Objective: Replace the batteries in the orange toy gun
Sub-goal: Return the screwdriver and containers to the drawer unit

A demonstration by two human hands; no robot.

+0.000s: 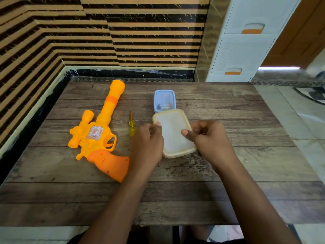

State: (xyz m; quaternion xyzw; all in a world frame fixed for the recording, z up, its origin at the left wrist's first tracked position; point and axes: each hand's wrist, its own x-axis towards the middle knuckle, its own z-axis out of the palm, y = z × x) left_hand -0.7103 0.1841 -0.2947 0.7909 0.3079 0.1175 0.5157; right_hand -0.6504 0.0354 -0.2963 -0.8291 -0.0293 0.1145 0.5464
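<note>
The orange toy gun (98,132) lies flat on the left half of the wooden table (246,111), barrel pointing away from me, grip nearest me. A small yellow-handled screwdriver (131,127) lies just right of it. A cream box with a translucent lid (173,132) sits in the middle, held on both sides: my left hand (147,143) grips its left edge and my right hand (211,138) its right edge, thumbs on the lid. Behind it stands a small blue box (164,100) with batteries visible inside through its clear top.
A striped brown wall runs along the table's left and far sides. A white drawer cabinet (246,41) with orange handles stands at the back right, beside a tiled floor on the right.
</note>
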